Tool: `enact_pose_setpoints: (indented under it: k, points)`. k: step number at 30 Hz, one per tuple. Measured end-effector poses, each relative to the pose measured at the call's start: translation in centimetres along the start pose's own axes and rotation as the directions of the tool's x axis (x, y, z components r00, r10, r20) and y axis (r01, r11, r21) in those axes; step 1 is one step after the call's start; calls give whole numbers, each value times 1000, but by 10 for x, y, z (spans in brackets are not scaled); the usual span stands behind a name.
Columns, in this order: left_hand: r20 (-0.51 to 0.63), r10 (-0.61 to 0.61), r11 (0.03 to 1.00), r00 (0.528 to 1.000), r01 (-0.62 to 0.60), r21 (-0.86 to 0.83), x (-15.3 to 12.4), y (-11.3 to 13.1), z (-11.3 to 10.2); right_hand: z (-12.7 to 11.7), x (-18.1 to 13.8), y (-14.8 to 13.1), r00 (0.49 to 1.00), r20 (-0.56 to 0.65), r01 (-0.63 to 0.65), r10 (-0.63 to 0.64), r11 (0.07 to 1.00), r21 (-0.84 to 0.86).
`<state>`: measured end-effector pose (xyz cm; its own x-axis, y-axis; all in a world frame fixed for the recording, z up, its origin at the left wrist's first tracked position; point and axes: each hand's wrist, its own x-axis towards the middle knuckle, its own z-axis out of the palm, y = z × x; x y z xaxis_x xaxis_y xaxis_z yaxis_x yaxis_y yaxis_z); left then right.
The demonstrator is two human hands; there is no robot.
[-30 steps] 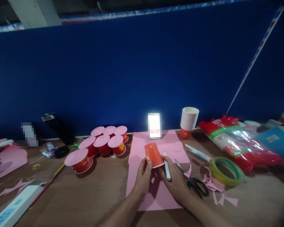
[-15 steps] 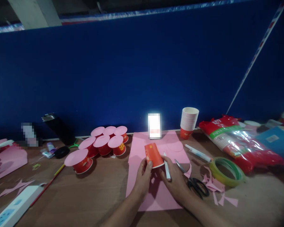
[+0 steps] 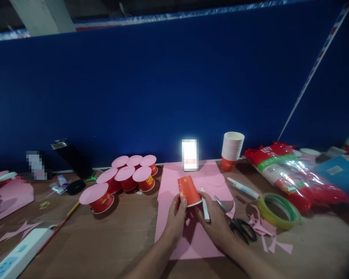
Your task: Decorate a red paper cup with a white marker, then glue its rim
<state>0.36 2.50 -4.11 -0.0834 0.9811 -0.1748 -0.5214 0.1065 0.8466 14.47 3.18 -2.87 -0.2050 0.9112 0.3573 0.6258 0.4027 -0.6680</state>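
My left hand (image 3: pixel 176 219) grips an upside-down red paper cup (image 3: pixel 188 190), pressed mouth-down on a pink paper sheet (image 3: pixel 192 236) on the wooden table. My right hand (image 3: pixel 216 224) is closed on a white marker pen (image 3: pixel 205 207), whose tip rests against the cup's right rim. Both hands sit over the lower middle of the pink sheet.
Several upturned red cups with pink paper discs (image 3: pixel 125 178) stand at left. A stack of paper cups (image 3: pixel 232 150), scissors (image 3: pixel 238 224), a green tape roll (image 3: pixel 278 210), a bagged cup sleeve (image 3: pixel 291 174), pink scraps (image 3: pixel 267 236), a power strip (image 3: pixel 14 255) and a black bottle (image 3: pixel 71 157) lie around.
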Motion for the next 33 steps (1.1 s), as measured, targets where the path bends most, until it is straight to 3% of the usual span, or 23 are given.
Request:
enact_pose_setpoints:
  k: [15,21,33]
  points:
    - [-27,-4,1000,1000,4,10,0,-2,0,2,-2,2,1000,25,-10,10,1000,13]
    - [-75,49,996,996,-43,81,-2,1,0,7,-5,10,991,-96,96,-89,993,74]
    - [78,138,984,987,-146,107,-5,8,3,7,-5,6,986,-148,93,-69,983,159]
